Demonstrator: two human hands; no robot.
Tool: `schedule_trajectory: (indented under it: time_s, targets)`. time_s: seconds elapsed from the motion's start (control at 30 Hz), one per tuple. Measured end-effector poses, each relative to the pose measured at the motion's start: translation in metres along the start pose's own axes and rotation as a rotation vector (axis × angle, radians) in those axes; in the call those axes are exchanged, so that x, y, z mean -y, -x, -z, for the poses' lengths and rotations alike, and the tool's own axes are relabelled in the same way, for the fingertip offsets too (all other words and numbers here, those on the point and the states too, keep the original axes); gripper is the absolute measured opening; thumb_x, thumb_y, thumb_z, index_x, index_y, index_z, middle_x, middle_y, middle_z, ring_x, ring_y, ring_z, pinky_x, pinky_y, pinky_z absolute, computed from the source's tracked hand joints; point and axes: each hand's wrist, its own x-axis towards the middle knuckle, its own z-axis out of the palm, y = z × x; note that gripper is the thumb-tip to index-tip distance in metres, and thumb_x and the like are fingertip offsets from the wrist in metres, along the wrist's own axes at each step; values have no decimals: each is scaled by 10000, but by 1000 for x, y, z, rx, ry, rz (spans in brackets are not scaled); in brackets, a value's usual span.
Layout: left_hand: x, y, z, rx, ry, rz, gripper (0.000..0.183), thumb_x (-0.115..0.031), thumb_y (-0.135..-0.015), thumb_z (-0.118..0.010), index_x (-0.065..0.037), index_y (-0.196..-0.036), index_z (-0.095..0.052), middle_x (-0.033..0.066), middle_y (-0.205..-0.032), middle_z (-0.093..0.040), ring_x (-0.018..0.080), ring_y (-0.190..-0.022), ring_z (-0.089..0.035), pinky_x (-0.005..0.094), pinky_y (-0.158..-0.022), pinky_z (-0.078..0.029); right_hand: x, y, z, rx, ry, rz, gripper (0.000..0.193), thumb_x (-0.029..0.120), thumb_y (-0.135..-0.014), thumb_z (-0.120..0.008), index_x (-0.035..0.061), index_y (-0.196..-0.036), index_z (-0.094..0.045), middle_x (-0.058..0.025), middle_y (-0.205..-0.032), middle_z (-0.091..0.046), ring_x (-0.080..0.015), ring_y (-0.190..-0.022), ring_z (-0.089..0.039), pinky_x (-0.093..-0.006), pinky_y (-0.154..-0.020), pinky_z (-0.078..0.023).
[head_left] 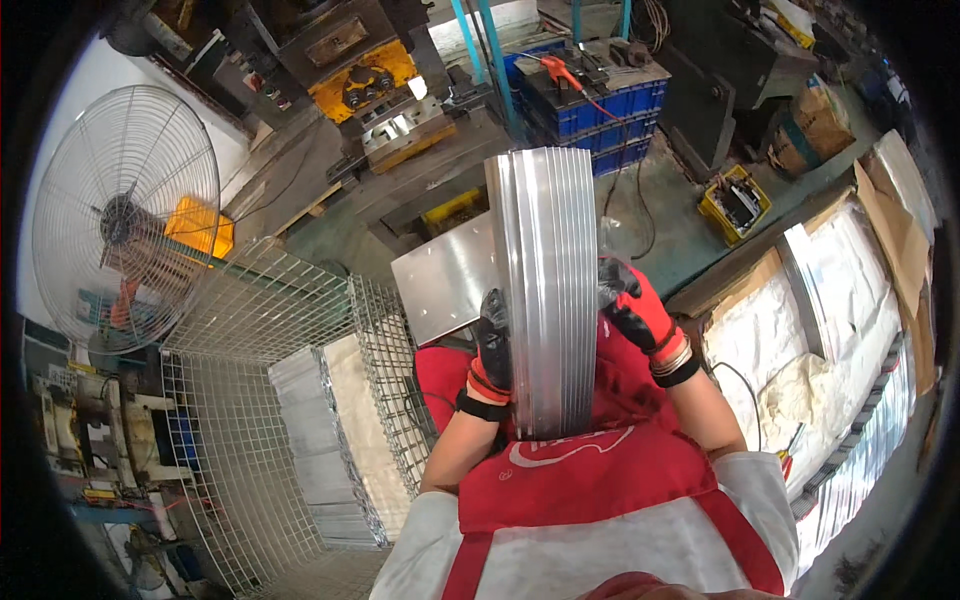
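Note:
A bundle of long, shiny metal strips (545, 290) stands on end in front of my red apron, the strips pressed side by side like ribs. Wrapped against its left side is my left hand (492, 340), in a black and red glove, with the fingers partly hidden behind the metal. My right hand (638, 305), gloved the same way, grips the bundle's right edge with curled fingers. Just beyond the left hand lies a flat, bright metal plate (445, 280), partly covered by the bundle.
On the left a wire mesh basket (250, 300) holds stacked metal strips (320, 440), near a large fan (125, 215). A press machine (400, 125) stands ahead, with blue crates (610, 110) beside it. To the right are a yellow bin (735, 205) and an open carton (740, 285) with wrapped strips.

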Motion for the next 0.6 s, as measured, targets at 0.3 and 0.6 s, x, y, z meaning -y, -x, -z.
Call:
schedule_trajectory:
  time_s: [0.3, 0.6]
  targets:
    - [6, 4, 40, 196, -59, 183, 551, -510, -843, -423, -49, -1137, -496, 75, -1041, -555, 174, -926, -537, 320, -784, -455, -46, -32, 28, -493, 637, 167, 291, 22, -755, -516, 3, -1045, -538, -87, -969, -603, -161, -895, -561, -298, -791, -435]
    - [20, 8, 82, 198, 582, 347, 453, -402, -835, -502, -67, -1139, -482, 65, -1110, -524, 195, -987, -495, 316, -879, -399, 76, -36, 90, -813, 495, 391, 94, 27, -752, -488, 26, -829, -542, 16, -726, -514, -70, -667, -461, -223, -587, -396]
